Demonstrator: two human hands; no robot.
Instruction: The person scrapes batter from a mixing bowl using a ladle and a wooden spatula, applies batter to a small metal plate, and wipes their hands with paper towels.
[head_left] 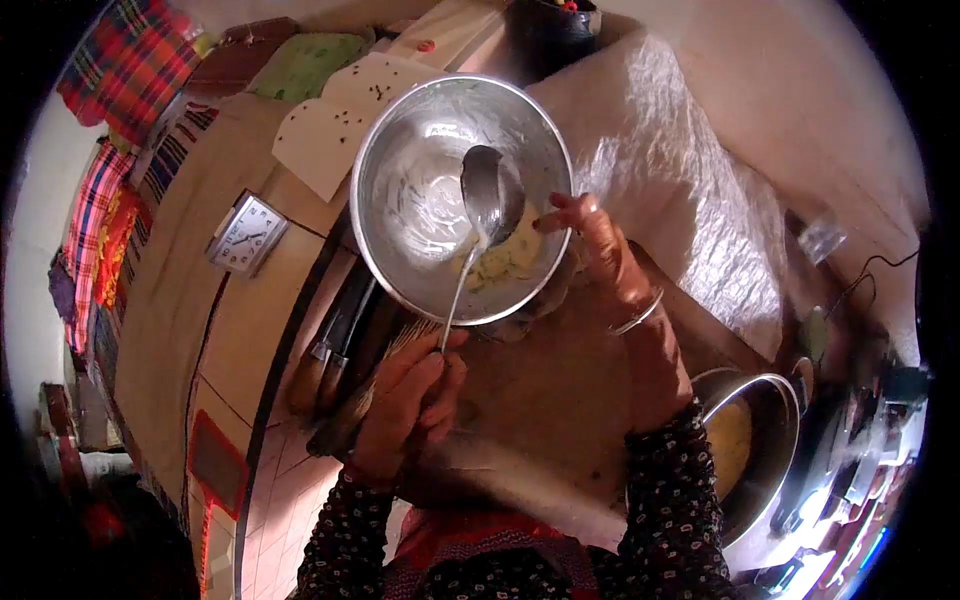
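My left hand [415, 400] is closed around the thin handle of a metal ladle [492, 190], whose round bowl end lies over the inside of a steel mixing bowl [400, 165]. A pale yellow batter with green flecks [505, 262] sits low in the mixing bowl, and whitish smears coat its walls. At the bowl's right rim is my right hand [595, 240], with bent fingertips reaching over the edge and a bangle on the wrist. The rest of its grip is partly hidden.
A steel pot [790, 410] holding yellowish liquid stands at the lower right, near my right forearm. Left of the bowl are a square clock [247, 235], dark-handled tools [345, 310] and a red-framed swatter [218, 450]. A shiny plastic sheet [690, 200] covers something at right.
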